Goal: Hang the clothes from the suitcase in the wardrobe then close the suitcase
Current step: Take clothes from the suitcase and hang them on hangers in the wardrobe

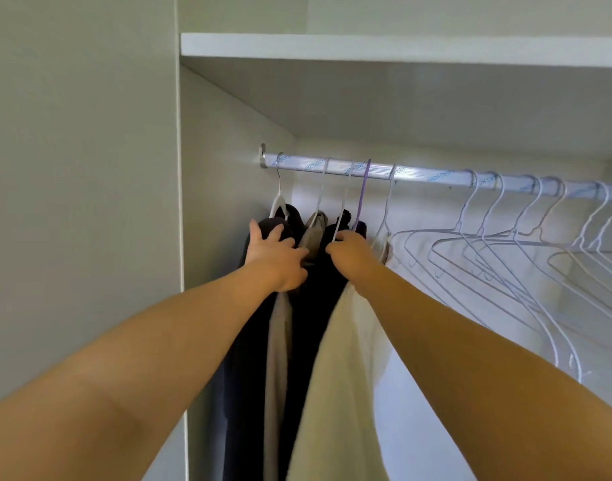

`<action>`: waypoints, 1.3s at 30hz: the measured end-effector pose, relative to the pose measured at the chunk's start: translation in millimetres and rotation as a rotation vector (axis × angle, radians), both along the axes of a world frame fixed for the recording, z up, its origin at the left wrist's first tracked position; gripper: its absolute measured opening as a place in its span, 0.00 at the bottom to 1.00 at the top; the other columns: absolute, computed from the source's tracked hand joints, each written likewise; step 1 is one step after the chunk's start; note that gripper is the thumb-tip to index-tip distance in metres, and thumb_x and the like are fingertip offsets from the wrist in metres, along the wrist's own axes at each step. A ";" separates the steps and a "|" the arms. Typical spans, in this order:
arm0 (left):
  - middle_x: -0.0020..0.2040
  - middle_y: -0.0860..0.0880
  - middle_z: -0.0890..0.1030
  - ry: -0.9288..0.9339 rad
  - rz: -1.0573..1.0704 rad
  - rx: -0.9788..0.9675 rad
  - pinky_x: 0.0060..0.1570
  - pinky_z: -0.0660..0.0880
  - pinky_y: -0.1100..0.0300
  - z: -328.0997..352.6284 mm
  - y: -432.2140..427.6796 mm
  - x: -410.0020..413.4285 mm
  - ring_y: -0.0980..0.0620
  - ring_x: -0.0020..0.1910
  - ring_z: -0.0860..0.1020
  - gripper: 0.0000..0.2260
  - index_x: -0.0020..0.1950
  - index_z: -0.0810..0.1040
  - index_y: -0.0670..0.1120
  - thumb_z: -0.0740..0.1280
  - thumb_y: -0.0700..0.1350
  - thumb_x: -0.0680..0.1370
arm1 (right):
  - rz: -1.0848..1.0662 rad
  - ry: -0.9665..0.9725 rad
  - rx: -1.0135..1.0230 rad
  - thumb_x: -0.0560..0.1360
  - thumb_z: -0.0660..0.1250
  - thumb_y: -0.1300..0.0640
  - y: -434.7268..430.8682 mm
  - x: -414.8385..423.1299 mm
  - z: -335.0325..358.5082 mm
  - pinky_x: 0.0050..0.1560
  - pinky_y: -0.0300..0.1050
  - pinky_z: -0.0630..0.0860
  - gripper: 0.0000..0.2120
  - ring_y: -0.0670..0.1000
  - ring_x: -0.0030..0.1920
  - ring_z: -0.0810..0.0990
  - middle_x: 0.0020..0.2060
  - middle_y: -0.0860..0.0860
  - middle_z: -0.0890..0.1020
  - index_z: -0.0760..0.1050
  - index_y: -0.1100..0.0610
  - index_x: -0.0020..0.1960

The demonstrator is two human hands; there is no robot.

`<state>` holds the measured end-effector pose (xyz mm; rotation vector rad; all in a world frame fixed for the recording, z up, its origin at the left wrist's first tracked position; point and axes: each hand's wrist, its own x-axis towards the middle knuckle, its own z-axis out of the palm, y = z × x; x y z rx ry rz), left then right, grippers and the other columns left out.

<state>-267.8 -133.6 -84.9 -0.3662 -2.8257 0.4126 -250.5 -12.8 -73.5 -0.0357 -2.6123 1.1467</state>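
- Cream cloth is the piece in hand: the cream garment (339, 359) hangs near the left end of the rail (419, 175) inside the wardrobe (221, 151), just beside the dark garments (311, 324) and the grey garment (278, 341) hung there;
- your right hand (349, 253) is closed in a fist at the top of the cream garment, fingers curled round the cloth by its hanger neck; whether the wire itself is in the grip cannot be told;
- your left hand (277, 262) lies splayed across the shoulders of the dark garments, thumb lifted; it presses on them and, as far as the view shows, clutches nothing;
- the step looks like settling this piece on the rail and packing the hung clothes toward the left wall;
- next, check that the hook sits fully over the rail, then let go with both hands; the empty hangers (506, 244) to the right serve for further pieces;
- the suitcase is out of view, so what is left in it cannot be told; closing it comes last.
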 end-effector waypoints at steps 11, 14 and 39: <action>0.77 0.49 0.54 -0.104 0.092 0.177 0.70 0.40 0.36 -35.3 -5.7 75.9 0.44 0.77 0.44 0.21 0.76 0.55 0.56 0.49 0.52 0.82 | 0.042 0.036 0.494 0.81 0.53 0.57 -9.5 92.7 -50.1 0.74 0.57 0.51 0.24 0.57 0.77 0.41 0.77 0.51 0.43 0.55 0.47 0.76; 0.76 0.49 0.57 -0.095 0.117 0.249 0.71 0.45 0.36 -51.1 -3.7 120.3 0.44 0.77 0.47 0.21 0.75 0.57 0.55 0.49 0.53 0.82 | 0.123 -0.043 0.471 0.81 0.53 0.56 -4.2 131.7 -64.5 0.74 0.56 0.52 0.24 0.57 0.77 0.44 0.77 0.49 0.43 0.53 0.46 0.76; 0.60 0.47 0.77 -0.407 0.659 0.943 0.53 0.74 0.57 -281.6 -92.6 468.1 0.45 0.57 0.76 0.13 0.60 0.77 0.50 0.56 0.45 0.80 | 0.580 -0.689 0.298 0.76 0.57 0.59 -108.3 398.2 -287.2 0.61 0.47 0.71 0.21 0.57 0.62 0.73 0.65 0.55 0.71 0.65 0.57 0.69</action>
